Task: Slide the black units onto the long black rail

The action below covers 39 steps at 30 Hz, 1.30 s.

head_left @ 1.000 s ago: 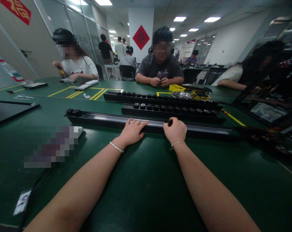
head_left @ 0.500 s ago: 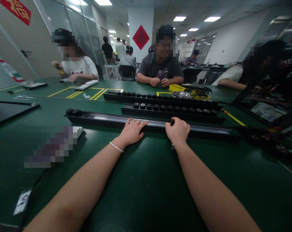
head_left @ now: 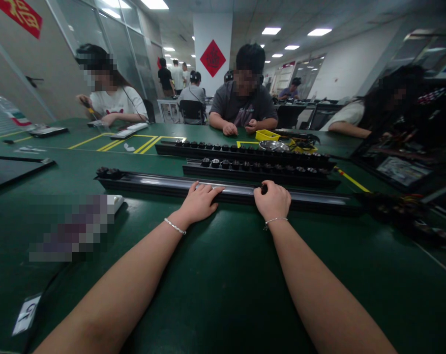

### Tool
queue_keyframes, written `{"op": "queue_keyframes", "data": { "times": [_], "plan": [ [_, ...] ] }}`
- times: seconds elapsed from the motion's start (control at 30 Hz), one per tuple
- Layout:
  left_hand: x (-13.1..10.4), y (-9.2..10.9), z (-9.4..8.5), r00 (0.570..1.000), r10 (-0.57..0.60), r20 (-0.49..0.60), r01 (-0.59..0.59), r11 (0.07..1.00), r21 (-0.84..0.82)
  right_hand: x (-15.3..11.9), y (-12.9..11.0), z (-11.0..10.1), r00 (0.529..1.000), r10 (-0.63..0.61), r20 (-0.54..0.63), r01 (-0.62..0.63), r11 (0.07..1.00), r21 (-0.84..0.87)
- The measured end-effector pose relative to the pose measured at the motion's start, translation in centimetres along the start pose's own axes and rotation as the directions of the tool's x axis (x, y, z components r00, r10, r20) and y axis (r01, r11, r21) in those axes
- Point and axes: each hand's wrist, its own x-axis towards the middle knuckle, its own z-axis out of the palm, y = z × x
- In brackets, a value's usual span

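Note:
A long black rail (head_left: 156, 183) with a shiny metallic channel lies across the green table in front of me. My left hand (head_left: 199, 202) grips it near the middle, fingers laid over the channel and thumb against the near side. Further right, my right hand (head_left: 274, 200) is closed on a small round black part (head_left: 264, 189) at the channel; the fingers hide much of it. Two similar black parts (head_left: 109, 172) sit at the rail's left end. Behind are two more rails, a shorter one (head_left: 223, 171) and a longer one (head_left: 171, 150), each bearing a row of such parts.
A yellow tray (head_left: 267, 135) and a round metal dish (head_left: 273, 146) stand beyond the rails. Dark parts with wires (head_left: 403, 211) are heaped at right. A power strip (head_left: 116, 201) with a cable lies at left. Co-workers sit around the table (head_left: 223, 275).
My right hand has shifted slightly right along the rail with the black part, while my left hand stays on the rail. The person opposite has lowered their head and moved their hands.

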Motion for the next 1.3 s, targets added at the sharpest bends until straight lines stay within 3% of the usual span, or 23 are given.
{"op": "queue_keyframes", "data": {
  "times": [0.3,1.3],
  "plan": [
    [0.1,-0.1,0.2,1.0,-0.009,0.008,0.009,1.0,0.002,-0.1,1.5,0.0,0.996,-0.088,0.001,0.088,0.996,-0.001],
    [0.0,-0.3,0.2,1.0,0.01,0.003,-0.01,1.0,0.022,0.3,1.9,-0.2,0.999,0.02,-0.038,-0.02,1.0,0.011]
  ]
}}
